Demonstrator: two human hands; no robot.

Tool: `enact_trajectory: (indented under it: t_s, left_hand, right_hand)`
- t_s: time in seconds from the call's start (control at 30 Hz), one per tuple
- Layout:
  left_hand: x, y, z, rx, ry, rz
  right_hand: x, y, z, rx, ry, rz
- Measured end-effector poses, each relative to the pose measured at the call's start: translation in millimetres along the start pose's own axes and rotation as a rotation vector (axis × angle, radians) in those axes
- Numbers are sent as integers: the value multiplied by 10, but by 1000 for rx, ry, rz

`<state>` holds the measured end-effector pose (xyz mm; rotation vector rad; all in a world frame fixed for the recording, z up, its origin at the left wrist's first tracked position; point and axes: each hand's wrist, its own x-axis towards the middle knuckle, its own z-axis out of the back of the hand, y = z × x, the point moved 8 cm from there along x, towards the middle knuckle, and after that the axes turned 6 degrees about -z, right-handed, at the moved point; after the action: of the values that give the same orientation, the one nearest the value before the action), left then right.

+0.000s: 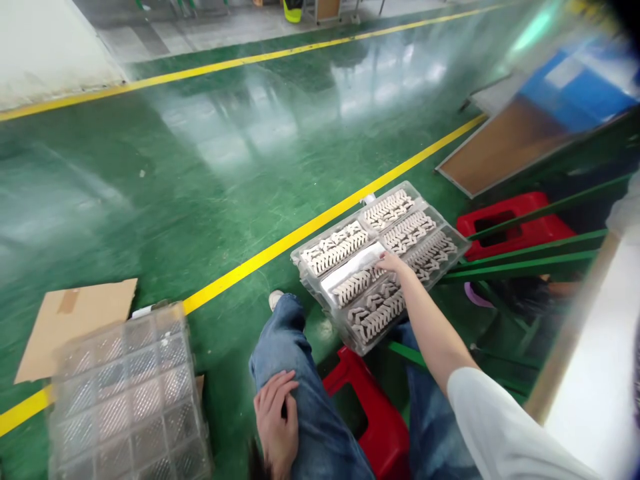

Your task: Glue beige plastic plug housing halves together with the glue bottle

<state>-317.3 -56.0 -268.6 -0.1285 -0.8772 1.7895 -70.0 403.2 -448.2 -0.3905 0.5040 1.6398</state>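
Note:
A clear plastic compartment tray (327, 313) stands at a slant in front of me, right of my knee. Rows of small whitish bent pieces (420, 227) fill its several compartments. My right hand (393, 262) reaches into a middle compartment with its fingers drawn together at the pieces. What is between the fingertips is too small to make out. Beside those fingers, a white strip (353, 273) lies along the same compartment. My left hand (277, 417) rests on my jeans-covered thigh, fingers stretched out, holding nothing.
Clear compartment trays (130, 400) sit at lower left, beside a flat cardboard sheet (77, 320). A red stool (380, 427) is below the tray, another red stool (515, 223) to its right. Green metal bars (530, 267) run at right. Yellow lines (280, 253) cross the green floor.

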Motion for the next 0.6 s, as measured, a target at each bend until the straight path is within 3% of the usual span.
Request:
enact_trajectory:
  t_s: [0.4, 0.6]
  left_hand:
    - [9, 14, -13, 18, -6, -20]
    - [13, 14, -11, 12, -3, -18]
  right_hand:
    - [120, 1, -38, -69, 61, 42]
    - [54, 56, 9, -101, 63, 82]
